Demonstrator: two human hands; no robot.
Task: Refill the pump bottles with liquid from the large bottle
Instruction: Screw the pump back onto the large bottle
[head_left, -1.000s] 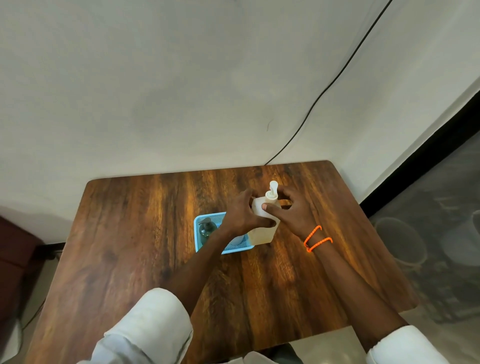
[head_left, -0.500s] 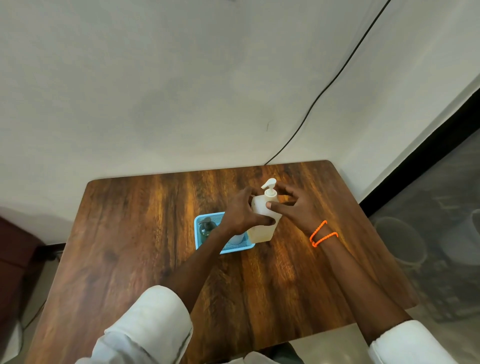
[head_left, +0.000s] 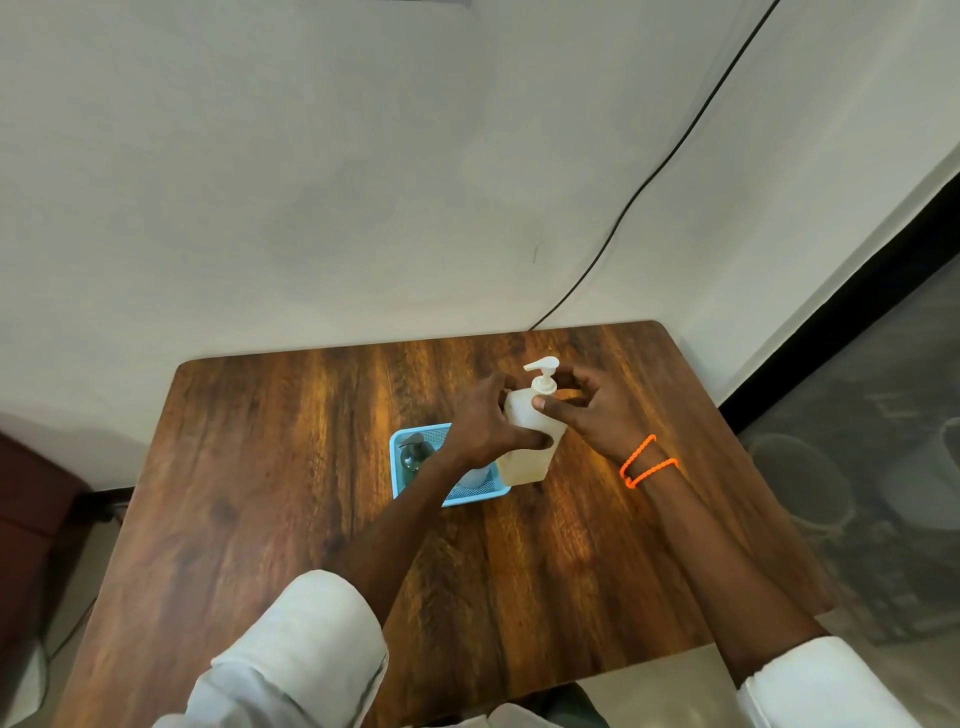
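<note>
A white pump bottle (head_left: 527, 457) stands upright on the wooden table (head_left: 260, 493), just right of a blue mesh basket (head_left: 397, 470). My left hand (head_left: 480, 421) grips the bottle's body from the left. My right hand (head_left: 587, 410) has thumb and fingers around the pump collar (head_left: 544, 385) below the white nozzle, which points left. Inside the basket stands a dark green pump bottle (head_left: 414, 454) and a pale bottle (head_left: 475, 475), mostly hidden by my left forearm. No large bottle is in view.
The table is pushed against a white wall, with a black cable (head_left: 649, 176) running down to its back edge. Grey floor and pale buckets (head_left: 800, 483) lie off the right side. A dark brown object (head_left: 26, 499) sits at the left.
The pump nozzle has turned from pointing toward the camera to pointing left. My right hand shifted around the collar, while my left hand kept hold of the bottle body.
</note>
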